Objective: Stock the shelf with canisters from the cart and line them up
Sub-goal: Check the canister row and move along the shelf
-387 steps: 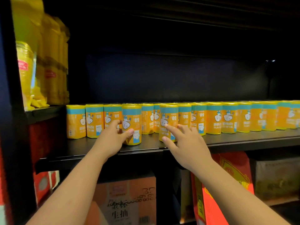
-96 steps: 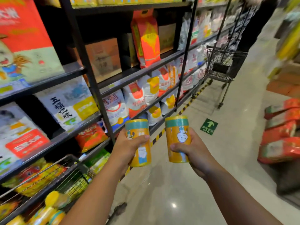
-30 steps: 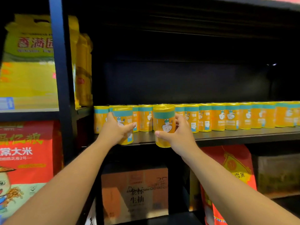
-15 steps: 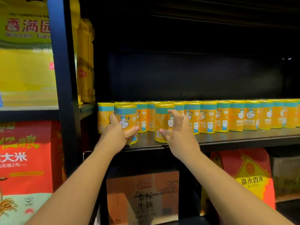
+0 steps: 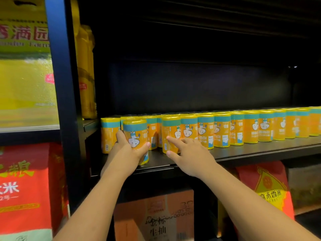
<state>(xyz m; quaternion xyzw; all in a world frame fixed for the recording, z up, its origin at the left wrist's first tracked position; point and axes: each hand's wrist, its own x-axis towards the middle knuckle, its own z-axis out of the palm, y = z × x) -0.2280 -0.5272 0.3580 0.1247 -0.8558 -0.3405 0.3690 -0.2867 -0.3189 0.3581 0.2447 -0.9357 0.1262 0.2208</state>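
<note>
A long row of yellow canisters (image 5: 222, 129) with teal bands stands on a black shelf (image 5: 251, 150). My left hand (image 5: 126, 155) grips one canister (image 5: 134, 134) standing near the shelf's front edge, ahead of the row at the left end. My right hand (image 5: 189, 153) has straight fingers; its index finger and thumb touch the front of another canister (image 5: 171, 129) that stands upright on the shelf, slightly ahead of the row.
A black upright post (image 5: 64, 101) borders the shelf on the left, with yellow rice bags (image 5: 26, 75) beyond it. Red rice bags (image 5: 24, 186) and a cardboard box (image 5: 156, 216) sit on the level below. A dark space rises above the canisters.
My right hand has set its canister down on the shelf and let go, its fingers now straight against it. My left hand still holds its canister at the shelf front.
</note>
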